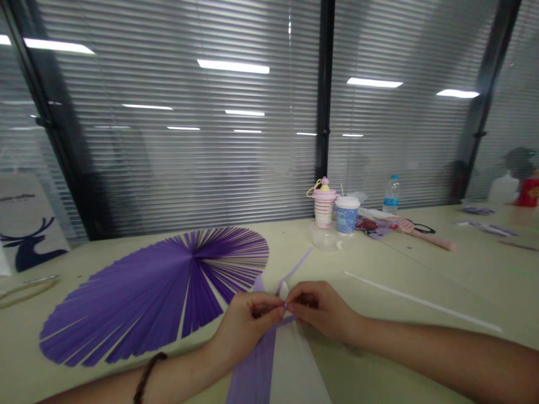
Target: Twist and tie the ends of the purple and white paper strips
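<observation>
My left hand [252, 322] and my right hand [322, 308] meet fingertip to fingertip near the lower middle. Each pinches a small purple strip [286, 306] between thumb and index finger. Below my left hand lie light purple strips [254, 367], alongside a white sheet [297, 367] that runs toward the lower edge. A thin lilac strip [300, 264] extends up and right from behind the fingers. To the left, many purple strips are fanned into a large oval [147, 292] on the table.
On the pale table [421, 292] lies a white strip [425, 303]. Behind stand a pink-lidded cup [324, 209], a blue paper cup [347, 216] and a water bottle [391, 195]. A deer-print bag [31, 224] and a yellowish loop [27, 290] are at left.
</observation>
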Tool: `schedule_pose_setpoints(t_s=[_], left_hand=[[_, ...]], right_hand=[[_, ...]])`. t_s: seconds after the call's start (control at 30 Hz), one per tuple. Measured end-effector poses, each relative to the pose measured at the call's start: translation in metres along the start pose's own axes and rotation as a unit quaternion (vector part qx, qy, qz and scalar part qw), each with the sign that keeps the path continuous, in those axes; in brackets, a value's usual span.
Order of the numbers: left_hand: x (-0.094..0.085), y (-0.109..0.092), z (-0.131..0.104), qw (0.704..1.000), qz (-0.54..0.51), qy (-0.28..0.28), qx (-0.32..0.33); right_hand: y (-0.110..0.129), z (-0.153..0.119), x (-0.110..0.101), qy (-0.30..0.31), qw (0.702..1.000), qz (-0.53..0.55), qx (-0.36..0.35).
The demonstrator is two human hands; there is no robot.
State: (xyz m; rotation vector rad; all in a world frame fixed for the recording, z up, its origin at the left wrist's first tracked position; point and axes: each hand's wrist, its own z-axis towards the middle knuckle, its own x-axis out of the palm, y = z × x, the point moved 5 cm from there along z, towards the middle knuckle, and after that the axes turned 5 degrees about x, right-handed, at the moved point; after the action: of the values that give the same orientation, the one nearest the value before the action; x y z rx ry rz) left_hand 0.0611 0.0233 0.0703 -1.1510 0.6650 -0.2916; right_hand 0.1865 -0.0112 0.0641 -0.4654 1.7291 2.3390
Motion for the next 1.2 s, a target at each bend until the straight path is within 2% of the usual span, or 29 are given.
schedule_pose_setpoints(t_s=[0.27, 0.4, 0.5, 0.63, 0.87, 1.07, 1.2], left_hand=[[0.0015, 0.0068, -0.0002, 0.999, -0.032, 0.002, -0.008], [0.0025, 0.0058, 0.0003, 0.999, -0.04, 0.001, -0.012], [0.0012, 0.0038, 0.0009, 1.0, -0.019, -0.006, 0.009], [-0.0028, 0.0027, 0.0012, 0.998, 0.029, -0.02, 0.047], [-0.0039, 0.0033, 0.0006, 0.997, 0.052, -0.008, 0.061], [-0.0027, 0.0023, 0.001, 0.999, 0.033, -0.01, 0.027], [-0.0026, -0.0005, -0.0003, 1.0, 0.0, -0.022, 0.006]], right_hand=[[0.0075, -0.0035, -0.001, -0.038, 0.992, -0.109, -0.049], [0.005, -0.0025, -0.0015, -0.045, 0.995, -0.086, -0.028], [0.0031, -0.0018, -0.0029, -0.054, 0.995, -0.08, -0.019], [0.0044, -0.0024, -0.003, -0.049, 0.995, -0.087, -0.028], [0.0091, -0.0038, -0.0007, -0.04, 0.993, -0.103, -0.033], [0.0037, -0.0004, -0.0032, -0.046, 0.998, -0.046, 0.007], [0.0045, -0.0007, -0.0037, -0.047, 0.998, -0.049, 0.0]])
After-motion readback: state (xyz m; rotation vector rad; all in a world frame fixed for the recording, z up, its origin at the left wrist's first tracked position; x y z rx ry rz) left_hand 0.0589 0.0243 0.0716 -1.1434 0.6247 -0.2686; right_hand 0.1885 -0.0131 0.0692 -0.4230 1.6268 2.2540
